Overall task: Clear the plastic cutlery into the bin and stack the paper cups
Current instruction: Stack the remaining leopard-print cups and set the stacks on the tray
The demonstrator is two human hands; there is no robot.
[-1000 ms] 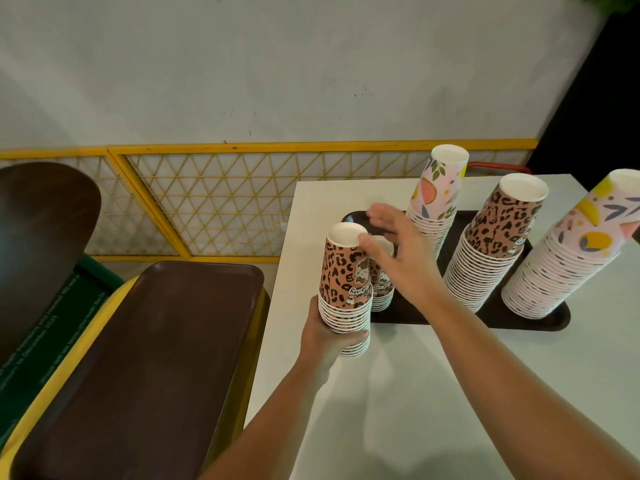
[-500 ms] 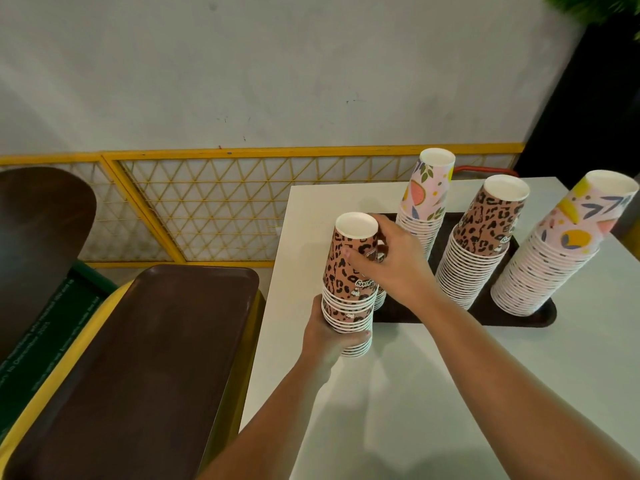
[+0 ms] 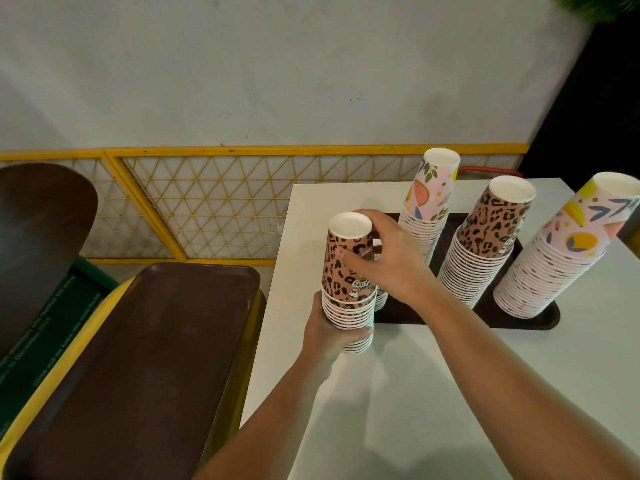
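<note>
Cup stacks on tray, table R of bin

Three cup stacks (image 3: pixel 485 251) are standing in a row on the tray (image 3: pixel 519 318) on the table (image 3: pixel 450 393); a fourth stack (image 3: pixel 348 282) is sitting at the tray's L end, w/ possibly a short one behind it. Another tray (image 3: pixel 138 358) is lying L of the table.

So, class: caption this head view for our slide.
Both hands hold a leopard-print cup stack beside the tray of taller stacks.

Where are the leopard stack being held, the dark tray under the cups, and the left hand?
held leopard stack (image 3: pixel 346 268), head view, top cup's side.
dark tray (image 3: pixel 540 318), head view, near rim.
left hand (image 3: pixel 325 332), head view, back of hand.
</note>
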